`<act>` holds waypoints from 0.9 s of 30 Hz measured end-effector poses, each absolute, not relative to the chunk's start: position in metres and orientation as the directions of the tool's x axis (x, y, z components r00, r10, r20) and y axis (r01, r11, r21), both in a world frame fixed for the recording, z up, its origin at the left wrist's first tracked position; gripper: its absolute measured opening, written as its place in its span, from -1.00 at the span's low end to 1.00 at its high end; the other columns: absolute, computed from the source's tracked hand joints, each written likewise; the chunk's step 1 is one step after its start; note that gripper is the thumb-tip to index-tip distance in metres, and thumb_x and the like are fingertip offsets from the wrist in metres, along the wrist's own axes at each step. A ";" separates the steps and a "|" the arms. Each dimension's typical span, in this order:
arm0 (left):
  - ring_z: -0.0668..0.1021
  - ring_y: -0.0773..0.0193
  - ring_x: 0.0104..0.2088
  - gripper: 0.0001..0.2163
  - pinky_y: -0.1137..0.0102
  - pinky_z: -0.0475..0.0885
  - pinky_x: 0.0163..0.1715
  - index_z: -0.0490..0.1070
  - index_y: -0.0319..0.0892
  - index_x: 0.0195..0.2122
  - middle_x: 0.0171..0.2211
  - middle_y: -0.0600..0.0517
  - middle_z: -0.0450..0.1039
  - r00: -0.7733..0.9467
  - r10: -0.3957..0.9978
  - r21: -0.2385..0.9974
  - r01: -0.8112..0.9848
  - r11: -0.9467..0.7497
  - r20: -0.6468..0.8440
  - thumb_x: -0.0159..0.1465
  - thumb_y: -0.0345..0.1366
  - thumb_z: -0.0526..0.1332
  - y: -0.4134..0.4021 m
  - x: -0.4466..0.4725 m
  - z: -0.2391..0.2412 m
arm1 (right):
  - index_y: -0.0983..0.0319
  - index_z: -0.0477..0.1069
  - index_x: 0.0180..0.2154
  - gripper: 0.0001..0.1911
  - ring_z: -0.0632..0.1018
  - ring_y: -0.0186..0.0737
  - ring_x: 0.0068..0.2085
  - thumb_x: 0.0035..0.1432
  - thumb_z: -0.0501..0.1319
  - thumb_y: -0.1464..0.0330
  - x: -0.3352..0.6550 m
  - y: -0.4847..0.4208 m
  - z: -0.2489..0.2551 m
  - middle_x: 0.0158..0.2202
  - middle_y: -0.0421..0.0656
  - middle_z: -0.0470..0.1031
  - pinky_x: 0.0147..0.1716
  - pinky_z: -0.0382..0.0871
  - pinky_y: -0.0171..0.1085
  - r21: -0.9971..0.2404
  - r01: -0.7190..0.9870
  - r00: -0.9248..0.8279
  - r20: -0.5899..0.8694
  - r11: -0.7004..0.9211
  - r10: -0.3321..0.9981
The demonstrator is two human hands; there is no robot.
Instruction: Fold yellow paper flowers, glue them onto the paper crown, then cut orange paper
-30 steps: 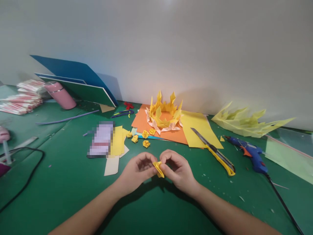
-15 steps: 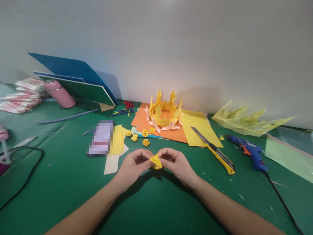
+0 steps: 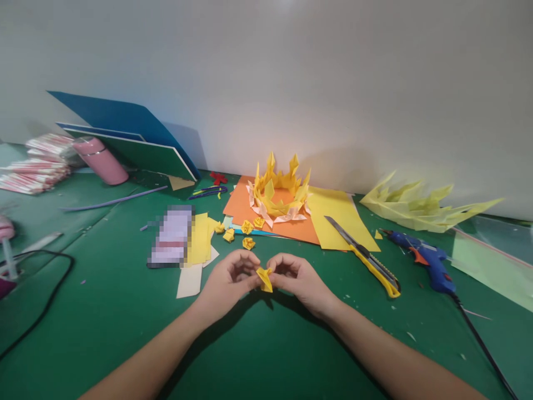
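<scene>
Just above the green mat, my left hand and my right hand meet, both pinching a small folded yellow paper piece between their fingertips. Beyond the hands, several small yellow paper roses lie on the mat. Farther back, a yellow folded paper crown stands on an orange sheet with a yellow sheet beside it.
A yellow utility knife and a blue glue gun with its black cord lie to the right. A blurred card and yellow slips lie left. Farther left are a pink bottle, leaning boards and a black cable. Pale yellow folded paper rests by the wall.
The yellow piece has been turned and refolded between the fingertips. Both hands have shifted slightly away from me; the rest of the mat is unchanged.
</scene>
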State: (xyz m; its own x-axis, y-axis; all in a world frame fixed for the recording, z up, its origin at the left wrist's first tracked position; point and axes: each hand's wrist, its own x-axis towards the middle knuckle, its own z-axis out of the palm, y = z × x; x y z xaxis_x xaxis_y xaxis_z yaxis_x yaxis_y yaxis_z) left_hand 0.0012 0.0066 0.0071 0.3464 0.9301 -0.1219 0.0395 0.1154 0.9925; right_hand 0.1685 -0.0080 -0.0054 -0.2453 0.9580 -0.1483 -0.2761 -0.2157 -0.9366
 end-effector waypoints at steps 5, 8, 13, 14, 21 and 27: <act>0.52 0.26 -0.34 -0.91 0.30 0.44 -0.26 0.44 -0.15 -0.40 -0.38 0.04 0.49 0.351 0.937 0.990 0.135 -0.041 -0.009 0.06 -0.32 0.30 0.002 0.000 0.011 | 0.23 0.39 -0.52 -0.68 0.42 -0.42 -0.51 -0.24 0.44 0.21 0.169 -0.009 -0.006 -0.54 -0.29 0.44 -0.43 0.32 -0.34 -0.939 -0.269 -0.256 -0.145 -0.215 0.956; 0.53 0.26 -0.37 -0.91 0.31 0.45 -0.29 0.43 -0.15 -0.41 -0.42 0.05 0.50 0.364 0.931 0.995 0.102 -0.010 -0.029 0.05 -0.32 0.30 0.001 0.000 0.012 | 0.23 0.37 -0.54 -0.67 0.39 -0.44 -0.57 -0.27 0.45 0.22 0.169 -0.009 -0.005 -0.58 -0.32 0.41 -0.50 0.29 -0.35 -0.937 -0.273 -0.262 -0.144 -0.216 0.954; 0.51 0.33 -0.47 -0.82 0.38 0.43 -0.39 0.41 -0.16 -0.45 -0.51 0.11 0.46 0.358 0.922 0.989 0.016 0.150 -0.146 -0.07 -0.34 0.37 0.005 0.001 0.012 | 0.25 0.35 -0.55 -0.66 0.36 -0.46 -0.61 -0.32 0.47 0.27 0.168 -0.009 -0.003 -0.62 -0.35 0.38 -0.58 0.24 -0.39 -0.941 -0.238 -0.265 -0.176 -0.241 0.948; 0.50 0.34 -0.47 -0.81 0.39 0.41 -0.40 0.42 -0.17 -0.44 -0.52 0.12 0.45 0.364 0.915 0.983 0.009 0.183 -0.174 -0.09 -0.35 0.38 0.005 0.001 0.013 | 0.25 0.35 -0.55 -0.66 0.35 -0.47 -0.61 -0.32 0.47 0.28 0.168 -0.009 -0.003 -0.63 -0.35 0.37 -0.58 0.23 -0.40 -0.942 -0.228 -0.261 -0.183 -0.245 0.948; 0.41 0.41 -0.56 -0.80 0.49 0.28 -0.56 0.43 -0.18 -0.44 -0.57 0.15 0.42 0.358 0.886 0.955 0.077 0.287 -0.295 -0.11 -0.34 0.38 0.006 0.003 0.016 | 0.25 0.30 -0.56 -0.67 0.40 -0.46 -0.59 -0.25 0.44 0.29 0.165 -0.010 -0.007 -0.60 -0.32 0.42 -0.55 0.24 -0.40 -0.951 -0.193 -0.219 -0.196 -0.240 0.956; 0.32 0.48 -0.63 -0.78 0.55 0.09 -0.70 0.43 -0.21 -0.43 -0.57 0.13 0.41 0.335 0.872 0.932 0.070 0.355 -0.357 -0.11 -0.30 0.38 0.004 0.002 0.013 | 0.24 0.27 -0.60 -0.69 0.36 -0.46 -0.64 -0.27 0.42 0.33 0.166 -0.009 -0.004 -0.66 -0.33 0.40 -0.61 0.23 -0.41 -0.950 -0.120 -0.251 -0.253 -0.290 0.934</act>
